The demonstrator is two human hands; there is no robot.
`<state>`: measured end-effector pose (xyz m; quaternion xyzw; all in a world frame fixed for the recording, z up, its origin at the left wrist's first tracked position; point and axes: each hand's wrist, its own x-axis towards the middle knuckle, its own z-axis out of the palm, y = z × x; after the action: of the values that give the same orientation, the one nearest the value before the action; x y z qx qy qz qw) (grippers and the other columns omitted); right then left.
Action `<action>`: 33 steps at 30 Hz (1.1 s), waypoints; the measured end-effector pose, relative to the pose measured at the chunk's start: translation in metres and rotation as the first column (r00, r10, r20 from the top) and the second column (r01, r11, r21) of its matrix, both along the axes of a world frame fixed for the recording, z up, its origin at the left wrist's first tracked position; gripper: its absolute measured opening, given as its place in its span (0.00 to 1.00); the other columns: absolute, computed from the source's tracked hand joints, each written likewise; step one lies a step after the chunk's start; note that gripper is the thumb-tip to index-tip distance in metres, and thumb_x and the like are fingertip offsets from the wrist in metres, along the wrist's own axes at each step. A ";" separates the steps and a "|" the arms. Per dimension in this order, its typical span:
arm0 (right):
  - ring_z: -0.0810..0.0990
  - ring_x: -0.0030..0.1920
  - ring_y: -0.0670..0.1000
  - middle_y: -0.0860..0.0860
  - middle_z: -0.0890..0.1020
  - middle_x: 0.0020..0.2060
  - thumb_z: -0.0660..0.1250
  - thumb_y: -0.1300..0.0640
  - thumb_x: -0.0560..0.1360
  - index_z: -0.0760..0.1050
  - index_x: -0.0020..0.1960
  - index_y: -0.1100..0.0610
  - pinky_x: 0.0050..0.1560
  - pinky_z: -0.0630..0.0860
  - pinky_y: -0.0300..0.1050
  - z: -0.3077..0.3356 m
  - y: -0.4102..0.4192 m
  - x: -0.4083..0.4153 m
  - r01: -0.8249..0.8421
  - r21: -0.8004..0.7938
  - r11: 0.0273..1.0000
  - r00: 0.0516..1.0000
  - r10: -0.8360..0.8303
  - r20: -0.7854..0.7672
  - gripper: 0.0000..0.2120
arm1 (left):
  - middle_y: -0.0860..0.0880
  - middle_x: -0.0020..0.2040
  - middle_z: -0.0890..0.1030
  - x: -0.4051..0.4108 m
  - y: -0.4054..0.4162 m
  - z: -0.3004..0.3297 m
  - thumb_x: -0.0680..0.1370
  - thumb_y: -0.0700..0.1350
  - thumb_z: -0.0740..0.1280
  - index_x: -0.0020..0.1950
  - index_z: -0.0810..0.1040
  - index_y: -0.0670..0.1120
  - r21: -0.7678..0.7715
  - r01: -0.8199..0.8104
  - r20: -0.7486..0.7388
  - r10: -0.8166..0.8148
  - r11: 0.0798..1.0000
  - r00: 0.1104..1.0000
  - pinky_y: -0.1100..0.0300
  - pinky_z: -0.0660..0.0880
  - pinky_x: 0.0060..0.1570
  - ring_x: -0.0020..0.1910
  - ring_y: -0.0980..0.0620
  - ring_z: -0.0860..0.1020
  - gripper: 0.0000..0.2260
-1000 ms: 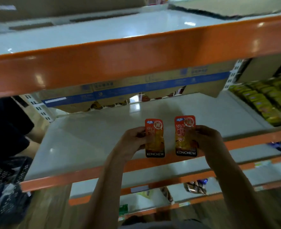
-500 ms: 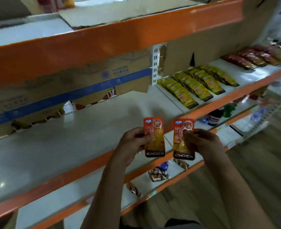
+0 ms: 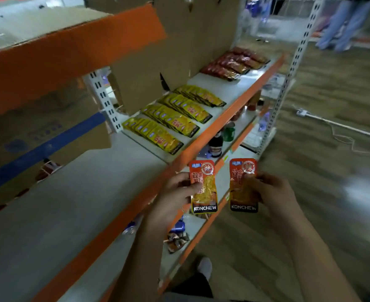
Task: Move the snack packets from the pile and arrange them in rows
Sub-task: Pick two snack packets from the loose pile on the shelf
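Shelf [image 3: 75, 210]: packet rows [image 3: 171, 118] lie side by side toward its far right end, a further packet group [image 3: 234, 62] at the far right corner; cardboard box [image 3: 38, 136] at back edge, left; lower shelf [image 3: 192, 223] beneath holds bottles [image 3: 215, 144]

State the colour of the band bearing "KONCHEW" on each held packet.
Black with white lettering, on both the left packet and right packet; head view.

"KONCHEW" on both held packets [image 3: 203, 188]

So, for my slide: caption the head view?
Hands hold two orange packets before yellow packet rows on the shelf.
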<state>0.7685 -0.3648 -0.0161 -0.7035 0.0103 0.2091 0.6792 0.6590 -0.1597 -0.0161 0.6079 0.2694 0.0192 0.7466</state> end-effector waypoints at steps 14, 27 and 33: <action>0.86 0.40 0.49 0.49 0.87 0.39 0.72 0.54 0.75 0.83 0.48 0.57 0.43 0.79 0.44 0.006 -0.022 0.120 0.276 -0.058 0.959 0.961 -0.274 0.039 0.06 | 0.43 0.52 0.86 0.194 -0.008 0.012 0.75 0.35 0.72 0.55 0.82 0.42 -0.019 0.229 -0.037 -0.229 0.973 0.973 0.53 0.80 0.49 0.50 0.46 0.84 0.10; 0.86 0.40 0.47 0.49 0.87 0.41 0.72 0.54 0.75 0.82 0.48 0.56 0.40 0.77 0.41 -0.005 -0.038 0.276 0.201 -0.022 0.979 0.979 -0.201 -0.007 0.06 | 0.41 0.52 0.85 0.346 -0.029 0.002 0.75 0.34 0.71 0.57 0.80 0.38 -0.040 0.174 -0.063 -0.176 0.984 0.982 0.58 0.81 0.41 0.45 0.46 0.85 0.11; 0.86 0.40 0.47 0.50 0.87 0.41 0.72 0.54 0.75 0.82 0.48 0.56 0.41 0.77 0.42 0.002 -0.060 0.378 0.079 -0.057 0.995 0.997 -0.077 0.032 0.05 | 0.38 0.53 0.85 0.421 -0.058 0.000 0.73 0.33 0.72 0.57 0.80 0.38 -0.076 0.031 -0.061 -0.035 0.997 0.997 0.48 0.81 0.54 0.50 0.42 0.84 0.13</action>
<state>1.1469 -0.4248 -0.0140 -0.7249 0.0338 0.1716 0.6662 1.0804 -0.2173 -0.0166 0.5840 0.2832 -0.0223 0.7604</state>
